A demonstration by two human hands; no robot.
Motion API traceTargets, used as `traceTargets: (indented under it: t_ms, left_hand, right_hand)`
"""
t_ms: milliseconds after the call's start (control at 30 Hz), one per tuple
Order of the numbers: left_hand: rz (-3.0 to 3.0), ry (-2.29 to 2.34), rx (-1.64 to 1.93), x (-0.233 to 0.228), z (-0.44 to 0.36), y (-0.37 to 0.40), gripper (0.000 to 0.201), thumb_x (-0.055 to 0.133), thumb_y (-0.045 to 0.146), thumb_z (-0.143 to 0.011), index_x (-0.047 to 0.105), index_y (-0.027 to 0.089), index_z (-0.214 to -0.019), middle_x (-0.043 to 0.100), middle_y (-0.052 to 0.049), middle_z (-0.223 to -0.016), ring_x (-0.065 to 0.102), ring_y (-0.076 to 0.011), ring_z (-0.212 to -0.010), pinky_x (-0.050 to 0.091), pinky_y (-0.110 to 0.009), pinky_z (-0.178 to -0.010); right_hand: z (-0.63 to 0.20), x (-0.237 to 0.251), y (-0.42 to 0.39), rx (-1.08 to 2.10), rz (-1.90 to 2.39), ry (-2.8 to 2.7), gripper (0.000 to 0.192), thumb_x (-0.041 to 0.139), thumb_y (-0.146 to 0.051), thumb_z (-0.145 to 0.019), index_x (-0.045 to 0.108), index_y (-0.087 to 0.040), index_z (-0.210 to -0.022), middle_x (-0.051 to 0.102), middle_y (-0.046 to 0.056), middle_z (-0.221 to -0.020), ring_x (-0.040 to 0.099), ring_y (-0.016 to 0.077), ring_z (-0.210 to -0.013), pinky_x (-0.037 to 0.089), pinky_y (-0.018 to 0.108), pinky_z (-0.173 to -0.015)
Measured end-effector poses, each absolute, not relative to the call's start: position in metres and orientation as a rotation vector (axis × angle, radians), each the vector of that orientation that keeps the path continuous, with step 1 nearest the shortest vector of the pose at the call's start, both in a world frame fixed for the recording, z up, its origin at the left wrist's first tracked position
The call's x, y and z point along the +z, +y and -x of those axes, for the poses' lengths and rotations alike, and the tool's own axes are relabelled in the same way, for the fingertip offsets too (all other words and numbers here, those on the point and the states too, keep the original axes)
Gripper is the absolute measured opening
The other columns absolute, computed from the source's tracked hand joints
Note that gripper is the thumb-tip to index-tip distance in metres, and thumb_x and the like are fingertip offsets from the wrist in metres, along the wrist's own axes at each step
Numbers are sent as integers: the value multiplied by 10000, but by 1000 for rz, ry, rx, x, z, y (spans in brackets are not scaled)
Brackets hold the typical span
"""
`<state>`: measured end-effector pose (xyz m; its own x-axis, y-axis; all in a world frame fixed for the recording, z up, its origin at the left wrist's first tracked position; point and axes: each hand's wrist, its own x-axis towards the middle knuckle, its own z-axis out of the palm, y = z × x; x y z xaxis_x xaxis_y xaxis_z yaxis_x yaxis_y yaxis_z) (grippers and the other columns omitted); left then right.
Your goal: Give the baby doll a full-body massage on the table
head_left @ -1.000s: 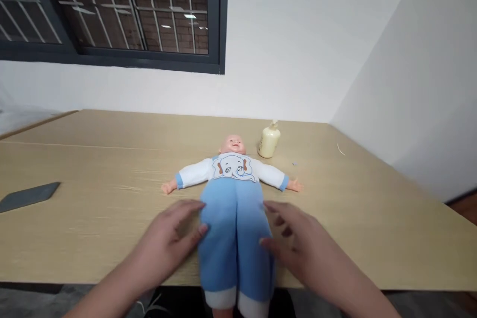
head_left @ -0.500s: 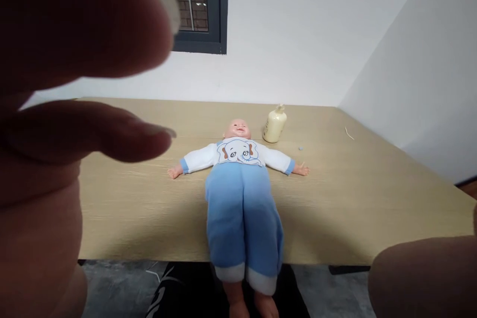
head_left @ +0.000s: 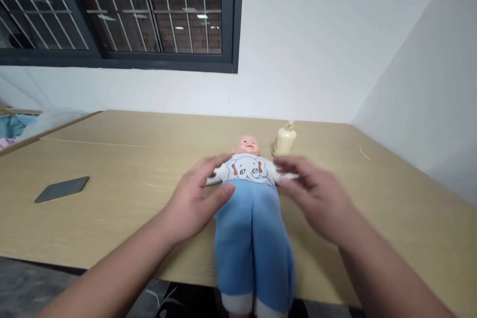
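A baby doll [head_left: 249, 171] lies on its back on the table, its head toward the wall and its legs toward me. It wears a white top with an elephant picture and light blue trousers. My left hand [head_left: 197, 194] is beside the doll's left-hand side in the view, thumb and fingers apart, nothing held. On the other side my right hand [head_left: 316, 194] hovers near the other sleeve, fingers apart and somewhat blurred. Both hands hide the doll's forearms and hands. Behind the right hand, a cream pump bottle [head_left: 284, 141] stands beside the doll's head.
The wooden table [head_left: 130, 159] reaches back to a white wall. A dark flat slab [head_left: 62, 189] lies on its left part. A thin pale strip [head_left: 364, 153] is at the right. A barred window [head_left: 156, 10] is above, and bluish cloth [head_left: 15, 126] shows at far left.
My hands have come down from close to the camera to both sides of the doll. The view has shifted, bringing the dark slab and more of the window into sight.
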<state>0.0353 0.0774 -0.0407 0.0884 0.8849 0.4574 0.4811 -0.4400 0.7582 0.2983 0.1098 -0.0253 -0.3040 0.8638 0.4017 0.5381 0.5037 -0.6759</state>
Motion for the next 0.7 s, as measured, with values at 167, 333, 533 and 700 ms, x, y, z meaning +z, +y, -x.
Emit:
traceTargets:
  t_ms: [167, 333, 533, 700]
  left_hand:
    - [-1969, 1612, 953, -110, -34, 87, 498, 688, 449, -861, 652, 252, -1317, 608, -114, -1392, 564, -329, -1297, 436, -513, -1121]
    - [-1884, 1587, 981, -121, -34, 63, 435, 703, 358, -838, 674, 268, -1262, 665, -100, -1240, 637, -286, -1167, 525, -459, -1024]
    - [-1884, 1569, 1106, -102, -27, 76, 296, 682, 347, -843, 718, 283, -1130, 686, -73, -1202, 638, -285, -1133, 517, -463, -1009]
    - [-1360, 1502, 1496, -83, -44, 176, 288, 743, 383, -757, 733, 243, -1008, 711, -75, -1172, 595, -309, -1206, 409, -461, -1112]
  right_hand:
    - [-286, -91, 118, 458, 1536, -2267, 615, 607, -537, -878, 553, -233, -1410, 572, 132, -1420, 587, 352, -1256, 497, 519, -1028]
    - [-290, -97, 94, 542, 1556, -2265, 555, 599, -496, -878, 558, -289, -1391, 520, 106, -1455, 634, 300, -1163, 528, 442, -959]
    - [-300, -61, 129, 733, 1493, -2257, 451, 682, -566, -819, 664, -329, -1203, 708, 45, -1057, 676, 261, -905, 529, 383, -771]
    - [-267, -52, 234, 883, 1331, -1799, 485, 716, -557, -803, 659, -256, -1180, 692, 74, -1155, 640, 265, -1077, 479, 370, -923]
